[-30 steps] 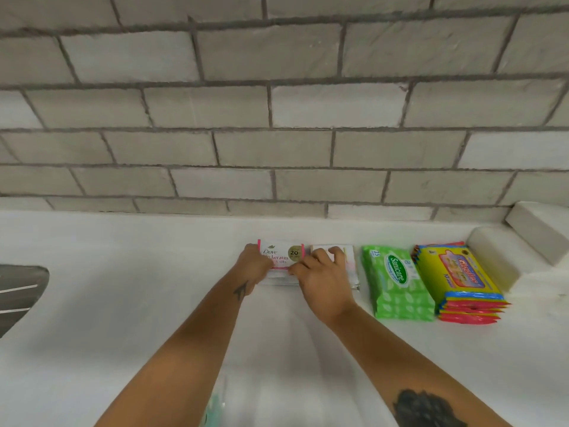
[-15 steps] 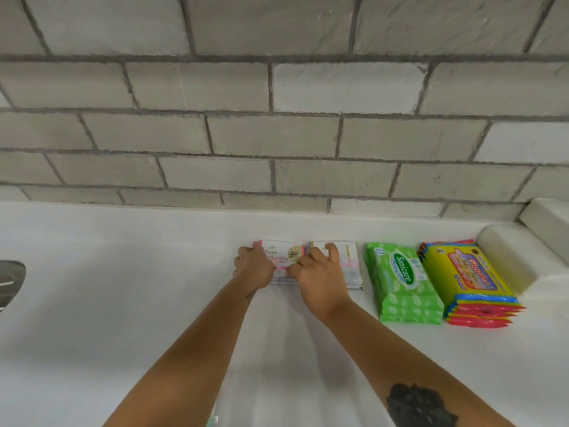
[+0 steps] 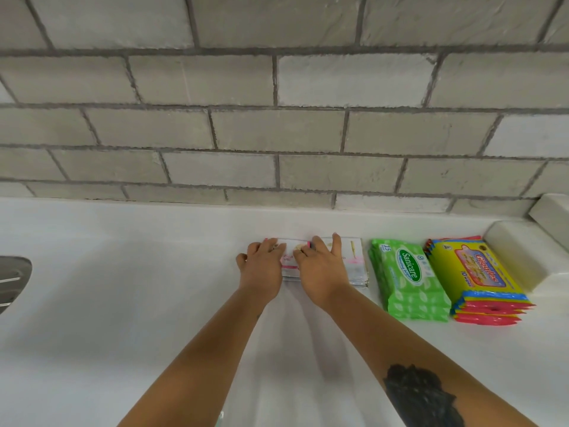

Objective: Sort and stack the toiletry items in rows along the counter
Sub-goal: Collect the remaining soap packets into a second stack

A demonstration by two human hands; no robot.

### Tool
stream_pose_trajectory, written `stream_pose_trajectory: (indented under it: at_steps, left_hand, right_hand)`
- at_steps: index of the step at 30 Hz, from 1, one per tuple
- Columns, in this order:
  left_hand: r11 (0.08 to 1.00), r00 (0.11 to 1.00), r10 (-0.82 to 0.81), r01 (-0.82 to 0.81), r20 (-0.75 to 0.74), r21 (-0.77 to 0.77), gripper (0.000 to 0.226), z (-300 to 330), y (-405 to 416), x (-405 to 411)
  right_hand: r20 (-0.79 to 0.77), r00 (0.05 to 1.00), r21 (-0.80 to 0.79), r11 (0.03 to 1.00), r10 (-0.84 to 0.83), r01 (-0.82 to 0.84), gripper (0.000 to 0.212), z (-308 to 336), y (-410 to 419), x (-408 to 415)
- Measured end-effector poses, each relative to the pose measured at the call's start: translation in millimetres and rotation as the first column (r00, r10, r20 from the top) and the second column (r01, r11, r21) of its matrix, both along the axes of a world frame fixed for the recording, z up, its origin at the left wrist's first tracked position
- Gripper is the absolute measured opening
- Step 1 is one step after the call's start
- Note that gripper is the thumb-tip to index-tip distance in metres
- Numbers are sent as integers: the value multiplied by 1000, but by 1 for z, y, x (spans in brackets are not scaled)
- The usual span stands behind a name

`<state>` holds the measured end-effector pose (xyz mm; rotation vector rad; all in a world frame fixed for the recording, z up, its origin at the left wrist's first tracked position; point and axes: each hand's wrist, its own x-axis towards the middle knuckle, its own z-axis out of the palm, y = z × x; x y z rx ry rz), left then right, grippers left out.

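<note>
A small stack of white Dove sachets with pink edges [image 3: 288,264] lies on the white counter [image 3: 138,303] close to the brick wall. My left hand [image 3: 261,268] lies over its left side with the fingers on top. My right hand [image 3: 321,269] covers its right side, one finger reaching onto the neighbouring stack of white sachets [image 3: 356,263]. Most of the Dove stack is hidden under both hands. To the right sit a stack of green Sanicare wipe packs [image 3: 408,280] and a stack of yellow Giggles wipe packs [image 3: 475,280], all in one row.
A grey brick wall [image 3: 277,134] rises right behind the row. White blocks [image 3: 520,257] stand in the far right corner beside the yellow packs. A metal sink edge [image 3: 12,278] shows at the far left.
Both hands have slid from the stack's sides onto its top and now cover the Dove label. The view has tilted slightly; the other stacks have not moved.
</note>
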<state>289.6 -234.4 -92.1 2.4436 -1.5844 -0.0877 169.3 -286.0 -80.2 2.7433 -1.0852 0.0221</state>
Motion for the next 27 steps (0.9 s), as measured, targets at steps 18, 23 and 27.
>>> stream_pose_trajectory:
  at_steps: [18,23,27]
  left_hand:
    - [997,997,73,-74,-27,-28,52,8,12,-4]
    - [983,988,104,-120,-118,-142,46,20,39,-11]
    - [967,977,107,-145,-184,-208,43,31,71,-22]
  right_hand:
    - [68,998,35,999,-18,16,54,16,15,-3]
    - [192,981,87,996,-40,24,53,28,40,-22]
    - [283,958,107,994,-50,20,55,38,66,-41]
